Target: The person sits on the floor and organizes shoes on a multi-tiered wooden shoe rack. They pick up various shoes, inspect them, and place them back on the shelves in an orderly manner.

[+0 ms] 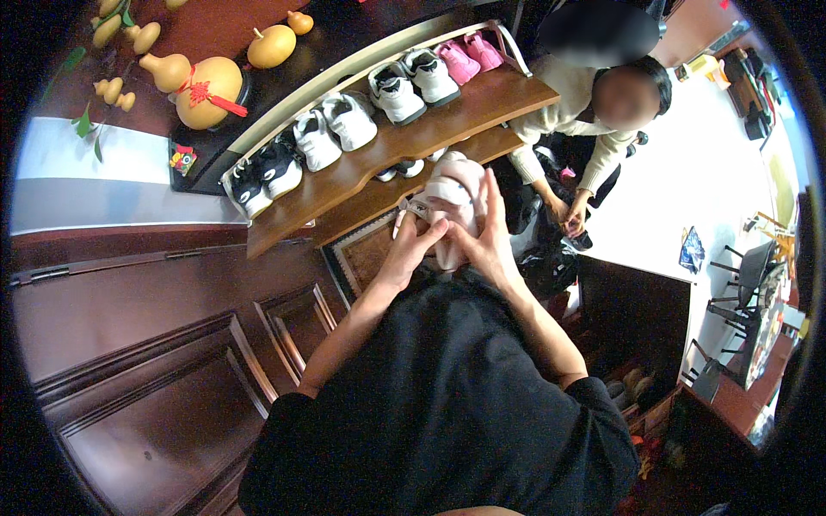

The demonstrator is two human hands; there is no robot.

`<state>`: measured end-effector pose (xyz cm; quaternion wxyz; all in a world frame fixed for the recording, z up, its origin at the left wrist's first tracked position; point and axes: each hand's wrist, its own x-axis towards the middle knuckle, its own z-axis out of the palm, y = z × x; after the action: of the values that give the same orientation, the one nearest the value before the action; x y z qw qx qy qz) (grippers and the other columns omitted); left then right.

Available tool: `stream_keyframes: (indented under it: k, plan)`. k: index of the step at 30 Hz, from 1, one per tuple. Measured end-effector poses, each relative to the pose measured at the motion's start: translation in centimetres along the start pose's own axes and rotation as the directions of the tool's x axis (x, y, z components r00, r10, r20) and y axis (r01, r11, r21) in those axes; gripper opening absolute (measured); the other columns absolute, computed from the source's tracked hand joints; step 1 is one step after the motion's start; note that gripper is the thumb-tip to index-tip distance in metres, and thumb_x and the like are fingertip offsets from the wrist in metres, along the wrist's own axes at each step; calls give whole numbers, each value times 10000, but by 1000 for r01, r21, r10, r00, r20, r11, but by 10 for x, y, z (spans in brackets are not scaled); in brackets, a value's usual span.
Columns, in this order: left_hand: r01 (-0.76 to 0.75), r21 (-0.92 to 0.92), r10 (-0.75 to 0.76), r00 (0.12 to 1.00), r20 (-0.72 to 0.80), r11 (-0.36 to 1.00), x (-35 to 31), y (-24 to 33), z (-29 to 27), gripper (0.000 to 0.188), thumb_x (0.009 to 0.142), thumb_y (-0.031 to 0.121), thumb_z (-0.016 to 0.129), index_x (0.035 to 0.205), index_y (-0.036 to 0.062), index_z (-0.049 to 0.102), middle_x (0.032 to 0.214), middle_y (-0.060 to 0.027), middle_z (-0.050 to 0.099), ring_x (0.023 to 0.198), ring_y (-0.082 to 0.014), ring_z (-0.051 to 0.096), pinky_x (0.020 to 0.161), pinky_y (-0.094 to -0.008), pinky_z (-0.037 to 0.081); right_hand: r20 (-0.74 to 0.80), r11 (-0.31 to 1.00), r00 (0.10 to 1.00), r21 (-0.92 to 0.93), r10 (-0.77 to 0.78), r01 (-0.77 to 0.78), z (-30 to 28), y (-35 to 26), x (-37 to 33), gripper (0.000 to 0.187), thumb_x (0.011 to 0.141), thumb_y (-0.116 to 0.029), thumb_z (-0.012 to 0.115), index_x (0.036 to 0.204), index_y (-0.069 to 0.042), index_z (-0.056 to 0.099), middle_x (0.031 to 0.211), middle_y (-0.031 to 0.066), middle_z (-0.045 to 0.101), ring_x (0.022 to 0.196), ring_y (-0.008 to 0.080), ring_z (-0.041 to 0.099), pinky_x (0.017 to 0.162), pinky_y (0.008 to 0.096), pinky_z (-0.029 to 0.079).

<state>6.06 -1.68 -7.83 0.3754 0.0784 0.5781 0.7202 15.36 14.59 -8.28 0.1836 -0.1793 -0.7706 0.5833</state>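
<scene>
In front of my chest, both hands hold a pale pinkish-white shoe (453,191). My left hand (411,251) grips its left side, with the thumb on the near end. My right hand (490,242) presses against the right side, its fingers stretched up along the shoe and its thumb near the left one. A white piece with a dark mark shows beside the left fingers; whether it belongs to a second shoe I cannot tell. Just beyond is a tilted wooden shoe shelf (396,138) carrying white sneakers (348,122), black-and-white sneakers (249,191) and pink shoes (458,62).
A person in a cream sweater (559,95) crouches at the right, hands over black plastic bags (542,254). Gourds (208,90) lie on the cabinet top. A brown panelled door (155,370) stands left. An open dark cabinet (632,318) is at my right.
</scene>
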Motion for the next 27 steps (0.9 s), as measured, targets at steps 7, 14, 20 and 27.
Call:
stream_keyframes:
  k: [7,14,20,27]
  plan:
    - [29,-67,-40,983,-182,997,-3,-20,-12,329,1171,177,635,1462,26,603,1373,-78,690,1206,-169,688,1055,-356,564,228,982,971,156,72,-109,-14,-7,0,1131,968,-281,899,1812,-37,188,1737,301,433,1624,400,429,1327,487,358]
    - [97,26,-91,984,-154,995,-13,-23,-21,355,1149,228,684,1423,11,620,1321,-68,706,1186,-157,682,1047,-350,554,130,968,987,218,95,-122,6,33,-11,1052,1045,-238,819,1813,-23,132,1752,296,423,1630,388,419,1340,454,333]
    - [99,11,-95,976,-194,995,-22,-26,-29,323,1135,234,714,1371,27,640,1276,-77,718,1187,-143,660,1033,-337,540,257,827,937,452,237,-334,9,42,-8,923,1111,-224,758,1821,-93,185,1616,190,584,1474,253,574,1228,409,477]
    - [194,2,-190,966,-176,981,-25,-33,-56,344,1159,241,647,1459,74,665,1330,-29,723,1222,-160,695,1040,-351,559,161,652,923,665,349,-363,10,48,-11,704,1094,-91,687,1737,-18,412,1602,130,633,1429,208,621,1227,361,486]
